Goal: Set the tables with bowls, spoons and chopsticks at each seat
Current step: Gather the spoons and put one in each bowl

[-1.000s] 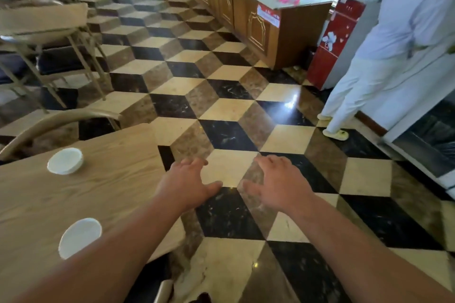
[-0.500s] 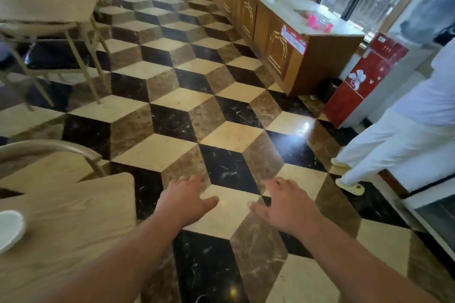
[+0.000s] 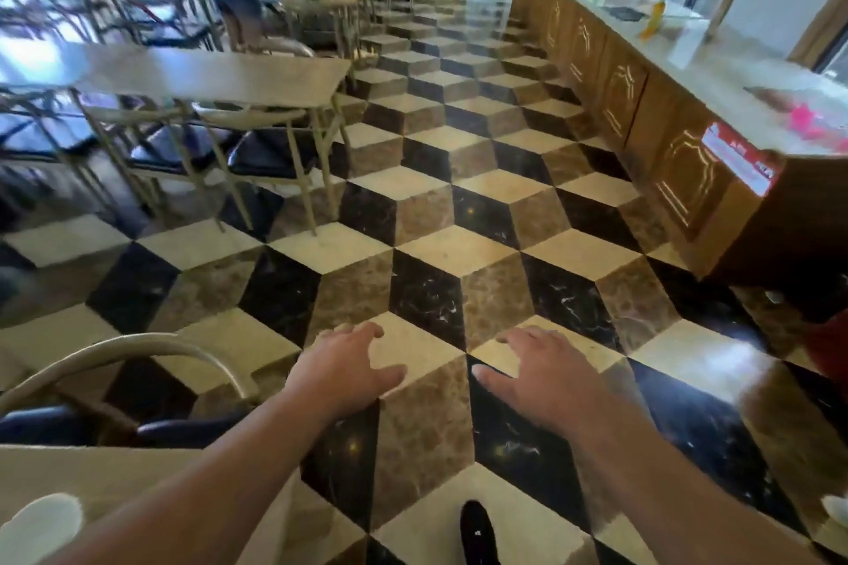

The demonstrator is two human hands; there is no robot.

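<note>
1. Here the left hand [image 3: 344,369] is held out over the cube-patterned floor [image 3: 426,179]; its grip is slack, the fingers are loosely spread, and nothing is held.
2. The right hand [image 3: 548,376] is held out beside it, apart from it, with its grip equally loose and empty.
3. A white bowl [image 3: 41,523], blurred, is seen on the near bench [image 3: 151,473] at the lower left edge.
4. A chair [image 3: 137,346] with a curved back is set just beyond that bench.
5. A second bench [image 3: 206,73] is seen further off on the left, and a long wooden counter [image 3: 642,115] on the right.
</note>
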